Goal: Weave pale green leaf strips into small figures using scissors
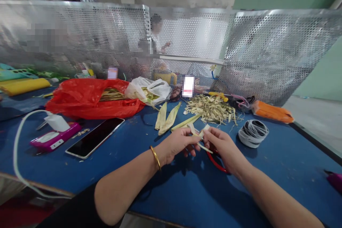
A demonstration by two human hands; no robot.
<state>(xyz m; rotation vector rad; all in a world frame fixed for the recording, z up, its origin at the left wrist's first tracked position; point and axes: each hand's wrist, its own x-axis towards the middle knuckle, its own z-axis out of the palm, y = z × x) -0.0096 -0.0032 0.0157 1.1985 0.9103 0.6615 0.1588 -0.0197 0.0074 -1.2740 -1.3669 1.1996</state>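
Note:
A pale strip of what looks like corn husk [191, 128] is pinched between the thumb and fingers of my left hand [176, 145]. My right hand [223, 146] grips the strip's other side, close to the left fingertips. A red looped handle [217, 164], likely of scissors, shows under my right hand; whether that hand also holds it, I cannot tell. Just beyond my hands lie a longer husk piece [184, 123] and broad husk leaves [169, 121]. Behind them is a heap of cut husk bits [211, 109]. A spool of white thread [249, 135] stands to the right.
Left on the blue table [114, 164] are a phone [94, 139], a purple power strip [56, 138] and its white cable [16, 153]. Red [80, 96] and white [160, 91] bags, an orange packet [274, 111] and a perforated metal screen [262, 46] stand behind. People show through it.

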